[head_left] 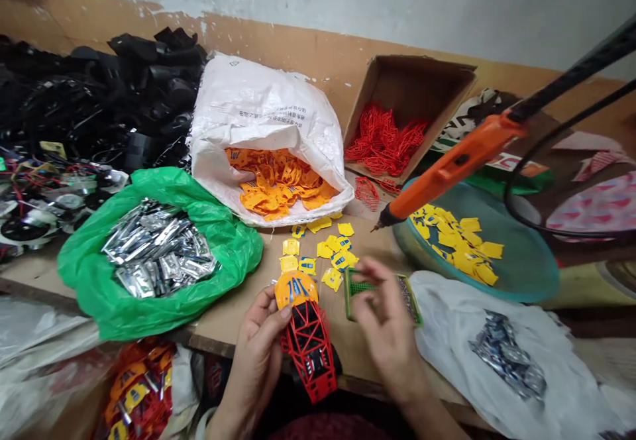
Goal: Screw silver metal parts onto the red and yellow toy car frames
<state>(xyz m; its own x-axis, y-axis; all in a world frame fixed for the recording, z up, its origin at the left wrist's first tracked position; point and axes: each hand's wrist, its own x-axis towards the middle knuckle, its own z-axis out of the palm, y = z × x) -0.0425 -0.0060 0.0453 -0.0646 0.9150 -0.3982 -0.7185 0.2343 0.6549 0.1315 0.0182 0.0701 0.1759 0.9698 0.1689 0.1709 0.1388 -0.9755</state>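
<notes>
My left hand (261, 334) is closed on a toy car (311, 344), thumb on top near its orange hood piece (297, 289). The car has a red lattice frame over a black body and tilts over the table's front edge. My right hand (387, 330), slightly blurred, hovers by a small green basket (349, 297) that holds tiny metal parts, perhaps screws (408, 297). Its thumb and fingers are apart, with nothing visible between them. Several yellow plastic pieces (332, 278) lie on the cardboard just beyond the car.
An orange electric screwdriver (450, 168) hangs at right, tip down. Behind stand a white sack (268, 102) of orange parts and a carton (417, 82) of red frames. A green bag (238, 244) of silvery parts sits left, a teal basin (527, 254) of yellow pieces right.
</notes>
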